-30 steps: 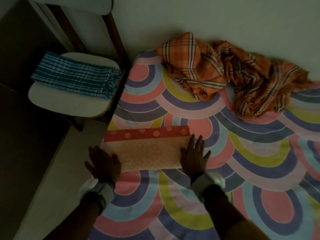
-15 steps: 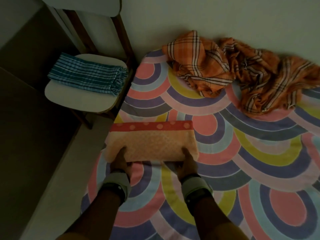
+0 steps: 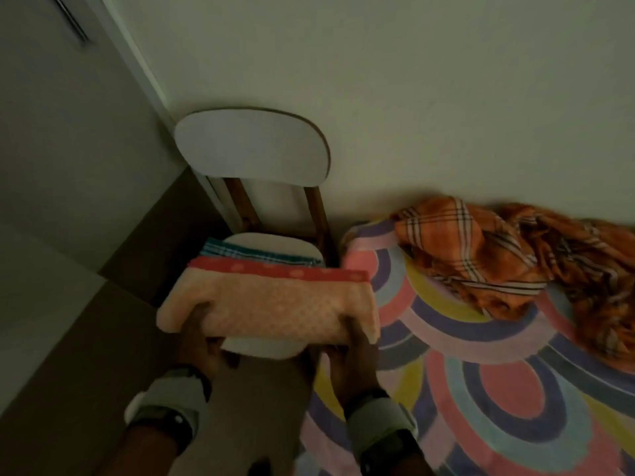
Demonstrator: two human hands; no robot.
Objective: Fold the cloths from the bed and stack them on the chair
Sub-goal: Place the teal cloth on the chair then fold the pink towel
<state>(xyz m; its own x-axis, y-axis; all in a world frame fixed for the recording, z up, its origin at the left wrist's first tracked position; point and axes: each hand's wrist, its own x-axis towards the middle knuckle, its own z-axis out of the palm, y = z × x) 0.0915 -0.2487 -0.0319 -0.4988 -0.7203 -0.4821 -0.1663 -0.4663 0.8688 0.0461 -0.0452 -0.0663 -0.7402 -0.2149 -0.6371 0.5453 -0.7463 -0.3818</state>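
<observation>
Left hand [image 3: 202, 341] and right hand [image 3: 350, 359] grip the folded peach cloth [image 3: 275, 304] by its near edge, fingers curled beneath, over the chair [image 3: 268, 350] seat. The teal striped cloth [image 3: 254, 253] lies along the seat's back edge.

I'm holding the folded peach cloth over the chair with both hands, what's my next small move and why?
Probably lower the peach cloth squarely onto the teal striped cloth on the chair, then let go. The left hand and right hand grip its near edge just above the seat.
</observation>
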